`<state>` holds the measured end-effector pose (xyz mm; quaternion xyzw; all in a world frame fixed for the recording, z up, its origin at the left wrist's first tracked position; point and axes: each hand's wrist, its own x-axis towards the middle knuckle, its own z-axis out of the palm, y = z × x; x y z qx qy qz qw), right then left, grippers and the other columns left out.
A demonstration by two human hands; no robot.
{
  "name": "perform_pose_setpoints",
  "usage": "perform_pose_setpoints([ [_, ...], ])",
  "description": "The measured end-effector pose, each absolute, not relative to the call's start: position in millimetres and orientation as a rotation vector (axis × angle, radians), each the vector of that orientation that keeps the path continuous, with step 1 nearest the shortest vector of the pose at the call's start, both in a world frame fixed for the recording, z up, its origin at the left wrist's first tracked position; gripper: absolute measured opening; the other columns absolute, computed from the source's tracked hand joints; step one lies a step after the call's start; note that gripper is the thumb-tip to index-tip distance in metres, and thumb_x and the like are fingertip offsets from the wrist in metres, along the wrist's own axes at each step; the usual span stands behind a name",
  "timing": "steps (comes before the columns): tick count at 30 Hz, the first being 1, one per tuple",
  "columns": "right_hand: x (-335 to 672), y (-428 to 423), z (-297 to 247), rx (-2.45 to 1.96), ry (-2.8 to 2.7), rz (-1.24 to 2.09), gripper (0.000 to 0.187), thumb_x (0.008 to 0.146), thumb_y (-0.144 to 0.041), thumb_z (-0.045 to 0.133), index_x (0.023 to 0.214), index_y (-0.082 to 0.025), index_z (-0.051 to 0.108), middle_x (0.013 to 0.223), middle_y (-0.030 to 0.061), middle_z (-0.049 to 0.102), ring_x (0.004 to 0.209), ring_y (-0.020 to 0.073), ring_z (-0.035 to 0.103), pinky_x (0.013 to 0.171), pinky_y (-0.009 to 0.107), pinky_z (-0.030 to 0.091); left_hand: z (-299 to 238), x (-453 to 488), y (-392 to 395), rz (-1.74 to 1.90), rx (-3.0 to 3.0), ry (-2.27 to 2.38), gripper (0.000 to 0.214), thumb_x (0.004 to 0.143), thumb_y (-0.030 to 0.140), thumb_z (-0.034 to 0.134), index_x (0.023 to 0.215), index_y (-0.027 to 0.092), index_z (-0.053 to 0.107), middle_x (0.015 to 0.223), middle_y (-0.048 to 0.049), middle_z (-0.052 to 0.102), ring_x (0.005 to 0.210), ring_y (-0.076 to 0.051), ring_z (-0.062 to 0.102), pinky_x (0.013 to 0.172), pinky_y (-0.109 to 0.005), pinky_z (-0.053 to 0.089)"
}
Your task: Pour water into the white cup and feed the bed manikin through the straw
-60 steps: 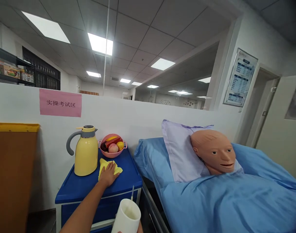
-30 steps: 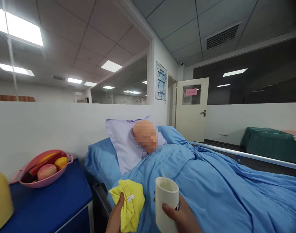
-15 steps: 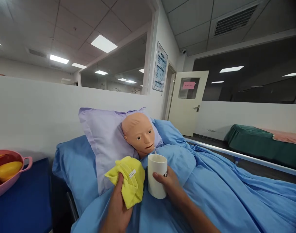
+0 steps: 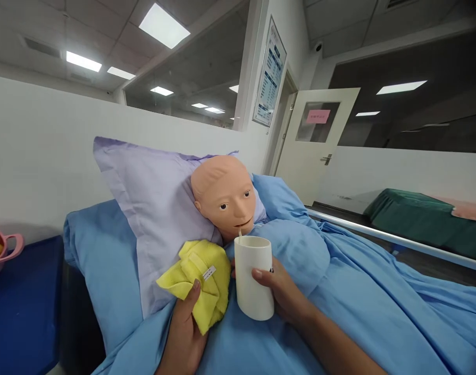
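Note:
A manikin [image 4: 222, 200] lies with its head on a lilac pillow [image 4: 155, 203], its body under a blue quilt [image 4: 339, 312]. My right hand [image 4: 287, 291] is wrapped round a white mug [image 4: 253, 281], held upright just below the manikin's chin. From the mug's rim a pale straw [image 4: 240, 233] rises, its upper end at or very near the manikin's mouth; whether it enters cannot be made out. To the left of the mug, my left hand [image 4: 187, 325] grips a folded yellow cloth [image 4: 207, 281] with a small white label. The fingers beneath the cloth are hidden.
At the far left a pink basket [image 4: 12, 247] with yellow fruit stands on a dark blue surface [image 4: 23, 307]. A white bed rail [image 4: 402, 240] runs along the far side. Beyond it are an open door [image 4: 316, 151] and a green-covered bed [image 4: 410, 221].
My view has moved closer to the manikin and tilted down. The mug has come nearer the mouth, and the straw now stands at the lips. Both hands keep their hold.

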<state>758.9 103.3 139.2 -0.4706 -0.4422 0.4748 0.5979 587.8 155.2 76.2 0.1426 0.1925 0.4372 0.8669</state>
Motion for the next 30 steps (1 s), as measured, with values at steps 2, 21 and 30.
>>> perform_pose_setpoints([
  [2, 762, 102, 136, -1.035, -1.026, 1.167, 0.055, 0.062, -0.053, 0.075, 0.104, -0.019, 0.061, 0.093, 0.0093, 0.071, 0.077, 0.0241, 0.065, 0.064, 0.035, 0.051, 78, 588, 153, 0.965, 0.333, 0.407, 0.057, 0.082, 0.026, 0.067, 0.136, 0.020, 0.049, 0.128, -0.0120, 0.062, 0.120, -0.031, 0.057, 0.104, -0.046, 0.047],
  [21, 765, 87, 127, -0.905, -1.133, 1.141, 0.047, 0.072, -0.051, 0.069, 0.104, -0.018, 0.059, 0.089, 0.0087, 0.071, 0.076, 0.0233, 0.066, 0.064, 0.032, 0.052, 75, 591, 139, 1.165, 0.534, 0.462, 0.046, 0.081, 0.023, 0.069, 0.126, 0.016, 0.057, 0.127, -0.0139, 0.063, 0.112, -0.030, 0.063, 0.098, -0.045, 0.053],
  [30, 766, 90, 122, -0.883, -1.088, 1.129, 0.046, 0.073, -0.050, 0.071, 0.104, -0.017, 0.061, 0.088, 0.0100, 0.071, 0.073, 0.0225, 0.066, 0.058, 0.030, 0.052, 79, 590, 135, 1.175, 0.542, 0.487, 0.049, 0.081, 0.021, 0.069, 0.128, 0.016, 0.056, 0.124, -0.0148, 0.065, 0.112, -0.031, 0.063, 0.097, -0.046, 0.053],
])
